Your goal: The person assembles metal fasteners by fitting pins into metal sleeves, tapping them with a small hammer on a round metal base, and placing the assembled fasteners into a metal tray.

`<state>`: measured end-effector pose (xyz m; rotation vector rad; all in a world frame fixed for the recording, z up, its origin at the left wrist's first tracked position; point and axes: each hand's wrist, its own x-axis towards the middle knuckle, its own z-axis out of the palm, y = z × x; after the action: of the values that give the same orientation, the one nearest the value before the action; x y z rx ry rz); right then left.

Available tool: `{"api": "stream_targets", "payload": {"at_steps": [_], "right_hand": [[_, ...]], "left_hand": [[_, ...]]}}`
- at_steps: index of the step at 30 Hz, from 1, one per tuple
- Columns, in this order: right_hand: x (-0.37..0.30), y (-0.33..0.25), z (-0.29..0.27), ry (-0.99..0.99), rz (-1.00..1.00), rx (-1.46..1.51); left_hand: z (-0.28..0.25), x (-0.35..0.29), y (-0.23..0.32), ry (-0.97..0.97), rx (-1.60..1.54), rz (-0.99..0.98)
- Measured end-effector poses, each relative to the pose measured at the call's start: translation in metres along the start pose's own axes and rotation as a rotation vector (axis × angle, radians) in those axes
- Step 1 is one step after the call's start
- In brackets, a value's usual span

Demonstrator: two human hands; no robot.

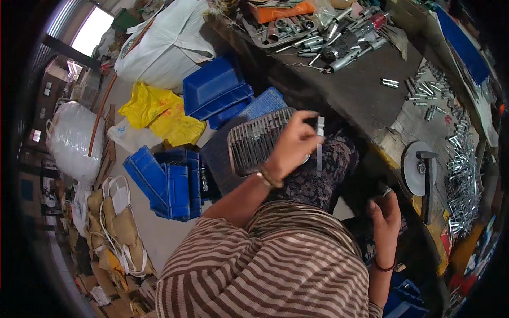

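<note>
My left hand (290, 144) is closed, pinching a slim silver metal piece (320, 127) upright between thumb and fingers above my lap. Just left of it, a metal tray (231, 153) holds a tight row of dark, slender metal rods (257, 139). My right hand (386, 212) hangs low by the bench edge, thumb and fingers closed around a small dark piece with a shiny edge, too small to name. A hammer (427, 185) lies across a pale round disc (412, 168) on the bench beside that hand.
Loose silver metal parts (460, 180) are heaped along the bench's right side. Sockets and wrenches (344, 45) crowd its far end. Blue plastic bins (214, 87) stand left of my lap, with yellow bags (159, 114) beside them. A large white sack (169, 42) sits behind.
</note>
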<state>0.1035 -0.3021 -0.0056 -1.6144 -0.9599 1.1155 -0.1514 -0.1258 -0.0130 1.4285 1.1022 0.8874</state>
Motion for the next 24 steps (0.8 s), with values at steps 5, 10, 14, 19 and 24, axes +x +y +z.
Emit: {"api": "stream_targets", "payload": {"at_steps": [5, 10, 14, 19, 24], "right_hand": [[0.005, 0.008, 0.000, -0.085, 0.039, 0.032], [0.008, 0.007, 0.005, -0.130, 0.027, 0.025], [0.011, 0.009, 0.005, -0.086, 0.046, 0.015], [0.008, 0.013, -0.003, -0.037, 0.076, 0.048], [0.008, 0.026, -0.003, -0.047, 0.023, -0.007]], "left_hand": [[-0.101, -0.002, -0.078, 0.215, 0.226, -0.107], [-0.116, 0.004, -0.091, 0.256, 0.261, -0.276], [-0.116, 0.011, -0.092, 0.237, 0.362, -0.288], [-0.115, 0.025, -0.098, 0.202, 0.420, -0.303], [-0.115, 0.041, -0.073, 0.433, 0.879, 0.319]]}}
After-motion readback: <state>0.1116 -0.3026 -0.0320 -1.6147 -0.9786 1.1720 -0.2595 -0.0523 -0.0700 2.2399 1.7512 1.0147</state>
